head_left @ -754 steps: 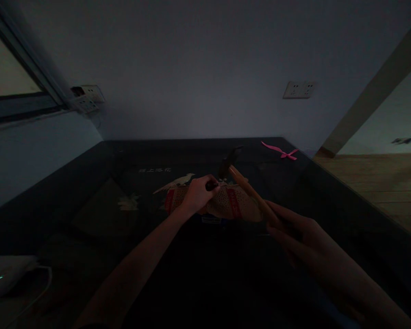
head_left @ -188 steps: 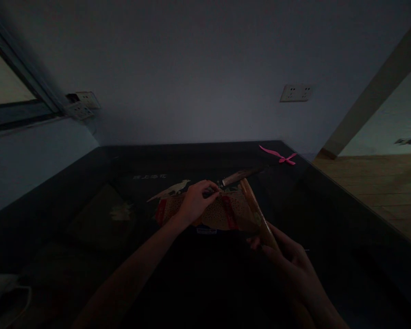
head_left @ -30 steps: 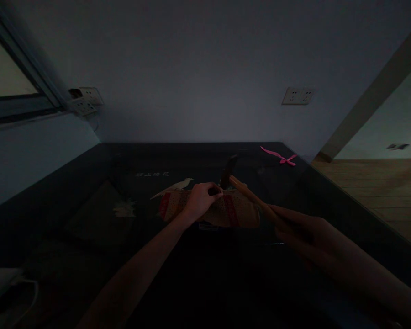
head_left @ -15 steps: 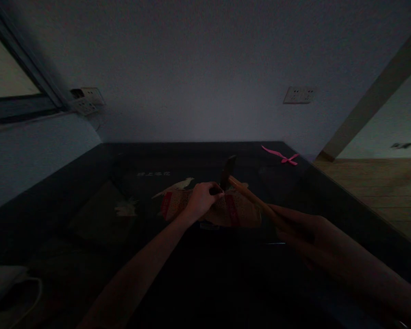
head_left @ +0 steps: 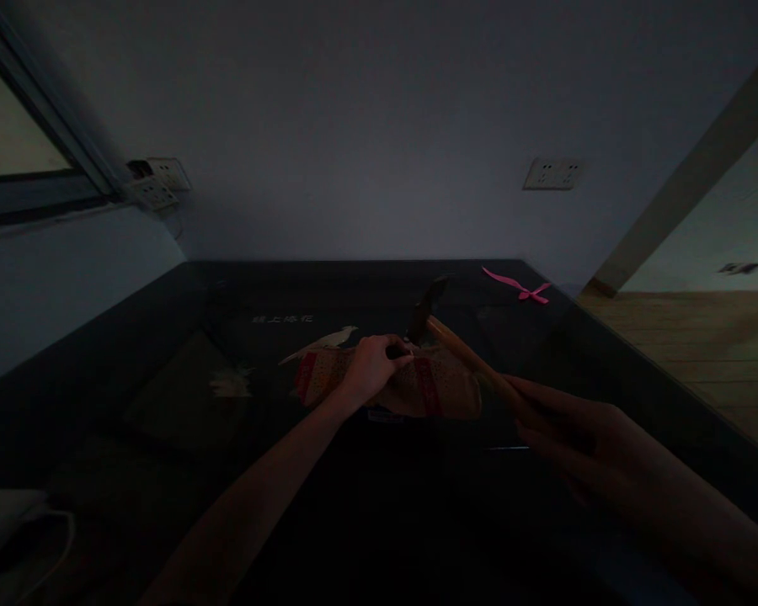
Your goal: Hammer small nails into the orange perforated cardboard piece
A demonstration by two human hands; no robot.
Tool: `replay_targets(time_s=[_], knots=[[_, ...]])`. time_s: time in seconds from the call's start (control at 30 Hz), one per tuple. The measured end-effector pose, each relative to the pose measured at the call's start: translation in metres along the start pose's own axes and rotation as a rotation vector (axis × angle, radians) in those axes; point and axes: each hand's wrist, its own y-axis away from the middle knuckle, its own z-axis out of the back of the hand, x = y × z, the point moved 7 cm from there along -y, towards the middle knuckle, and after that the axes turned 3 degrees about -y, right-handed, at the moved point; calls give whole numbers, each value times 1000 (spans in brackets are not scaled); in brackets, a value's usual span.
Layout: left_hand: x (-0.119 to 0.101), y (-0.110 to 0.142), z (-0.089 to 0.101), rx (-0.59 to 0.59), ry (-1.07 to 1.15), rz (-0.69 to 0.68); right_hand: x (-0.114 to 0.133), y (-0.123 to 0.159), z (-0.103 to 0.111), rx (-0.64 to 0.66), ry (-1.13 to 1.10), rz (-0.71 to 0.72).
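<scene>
The room is very dark. A tan perforated piece with red bands (head_left: 442, 385) lies on the black glass table (head_left: 164, 370). My left hand (head_left: 371, 368) rests on its top edge, fingers pinched round a small dark thing I cannot make out. My right hand (head_left: 574, 425) is closed on the wooden handle of a hammer (head_left: 461, 352). The hammer's dark head hangs just above and right of the left fingertips.
A pink ribbon (head_left: 519, 286) lies at the table's far right corner. Bird and flower pictures (head_left: 328, 341) show under the glass. A white device with a cable (head_left: 6, 518) sits at the near left. Wall sockets (head_left: 551, 172) face me; wood floor lies right.
The hammer head has lifted slightly and tilted right since half a second ago. My left hand stays pinched at the same spot on the piece.
</scene>
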Motion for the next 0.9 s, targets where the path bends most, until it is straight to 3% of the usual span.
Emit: replay_targets(time_s=[0.57, 0.73, 0.9], knots=[[-1, 0, 3, -1, -39, 24, -1, -2, -5, 40, -13, -13], [-2, 0, 2, -2, -13, 12, 3, 0, 1, -6, -39, -11], [-1, 0, 2, -6, -36, 3, -8, -2, -5, 54, -33, -44]])
